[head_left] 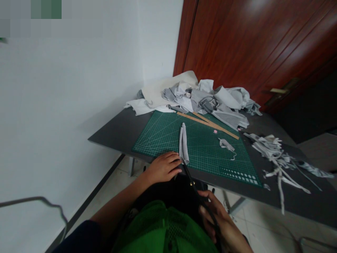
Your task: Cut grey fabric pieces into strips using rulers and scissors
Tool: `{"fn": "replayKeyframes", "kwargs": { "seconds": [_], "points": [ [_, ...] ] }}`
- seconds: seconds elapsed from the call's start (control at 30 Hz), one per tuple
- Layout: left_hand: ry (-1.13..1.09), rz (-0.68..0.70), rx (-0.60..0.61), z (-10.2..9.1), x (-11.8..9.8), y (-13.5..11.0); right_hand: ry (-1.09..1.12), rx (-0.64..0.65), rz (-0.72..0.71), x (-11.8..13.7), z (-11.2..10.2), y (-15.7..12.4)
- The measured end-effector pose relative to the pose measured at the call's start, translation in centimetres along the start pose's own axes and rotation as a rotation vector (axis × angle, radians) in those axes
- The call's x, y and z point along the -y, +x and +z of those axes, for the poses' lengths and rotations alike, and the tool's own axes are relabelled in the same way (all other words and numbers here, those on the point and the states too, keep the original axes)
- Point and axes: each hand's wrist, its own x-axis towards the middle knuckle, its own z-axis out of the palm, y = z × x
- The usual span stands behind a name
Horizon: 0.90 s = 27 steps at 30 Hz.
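Note:
A narrow folded strip of grey fabric point(183, 144) lies on the green cutting mat point(158, 135), running away from me. My left hand point(163, 167) rests at the mat's near edge, fingers bent and pressing the strip's near end. My right hand point(218, 219) is closed round the handles of black scissors point(193, 184). The scissor blades point up to the strip's near end, right beside my left fingertips.
A heap of grey and white cloth point(200, 98) fills the table's far end, with two wooden rulers point(210, 124) in front of it. A small fabric scrap point(226, 144) and a pink chalk piece point(215, 131) lie on the mat. Cut strips point(276, 154) lie right. A wooden door stands behind.

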Motion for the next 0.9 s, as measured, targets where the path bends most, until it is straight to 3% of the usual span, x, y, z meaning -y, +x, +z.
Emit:
{"fn": "replayKeyframes", "kwargs": {
  "seconds": [0.37,0.9],
  "points": [
    [-0.013,-0.004,0.026,-0.06,0.04,0.13,0.139,-0.008,0.01,0.05,-0.57,0.13],
    [0.001,0.021,-0.041,0.36,0.29,0.04,-0.027,0.001,-0.025,-0.13,-0.05,0.01]
  ]
}}
